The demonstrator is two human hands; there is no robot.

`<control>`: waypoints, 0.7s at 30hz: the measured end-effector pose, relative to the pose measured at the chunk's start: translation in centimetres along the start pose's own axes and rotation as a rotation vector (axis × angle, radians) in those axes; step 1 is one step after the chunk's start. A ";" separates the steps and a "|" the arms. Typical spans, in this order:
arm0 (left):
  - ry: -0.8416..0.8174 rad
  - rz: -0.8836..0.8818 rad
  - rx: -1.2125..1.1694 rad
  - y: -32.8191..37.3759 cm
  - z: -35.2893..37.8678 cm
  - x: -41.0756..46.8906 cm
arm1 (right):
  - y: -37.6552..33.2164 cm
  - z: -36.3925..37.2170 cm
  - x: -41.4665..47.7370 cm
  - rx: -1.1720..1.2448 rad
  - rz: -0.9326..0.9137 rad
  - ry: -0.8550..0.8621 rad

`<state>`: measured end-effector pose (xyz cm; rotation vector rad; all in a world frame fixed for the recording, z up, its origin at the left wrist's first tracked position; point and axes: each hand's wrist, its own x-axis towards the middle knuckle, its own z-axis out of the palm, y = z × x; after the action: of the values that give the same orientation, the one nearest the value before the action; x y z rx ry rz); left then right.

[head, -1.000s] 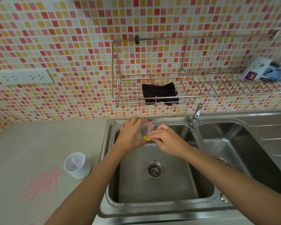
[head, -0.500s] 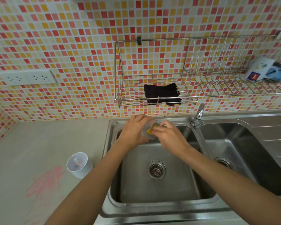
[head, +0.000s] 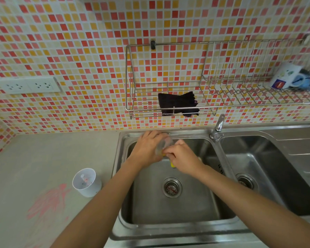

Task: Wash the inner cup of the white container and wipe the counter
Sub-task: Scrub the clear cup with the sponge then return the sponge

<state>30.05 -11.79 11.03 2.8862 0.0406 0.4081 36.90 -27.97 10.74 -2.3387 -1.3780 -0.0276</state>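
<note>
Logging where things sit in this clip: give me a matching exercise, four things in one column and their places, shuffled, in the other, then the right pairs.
1 white container
2 dark cloth
3 clear cup
4 yellow sponge

A in the right hand
B on the wire rack
C on the counter, left of the sink
D in the left hand

Pairs: 1-C, 2-B, 3-D, 4-A.

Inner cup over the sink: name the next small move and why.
Probably twist the yellow sponge round inside the inner cup: the left hand grips the cup over the sink, the right hand pinches the sponge at its mouth, and no water shows at the faucet.
</note>
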 end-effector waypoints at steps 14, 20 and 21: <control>-0.008 0.007 -0.003 0.2 0.4 0.2 | 0.3 -0.5 0.5 -0.038 0.008 -0.086; -0.034 0.032 -0.030 0.1 0.1 1.0 | 0.7 -0.9 0.1 -0.033 -0.027 0.028; -0.033 0.022 -0.040 -0.1 0.2 0.7 | 0.9 -1.0 0.0 -0.007 -0.034 -0.029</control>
<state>30.79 -11.72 11.00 2.8553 -0.0042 0.3602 37.80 -28.75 11.38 -2.3300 -1.4335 -0.0088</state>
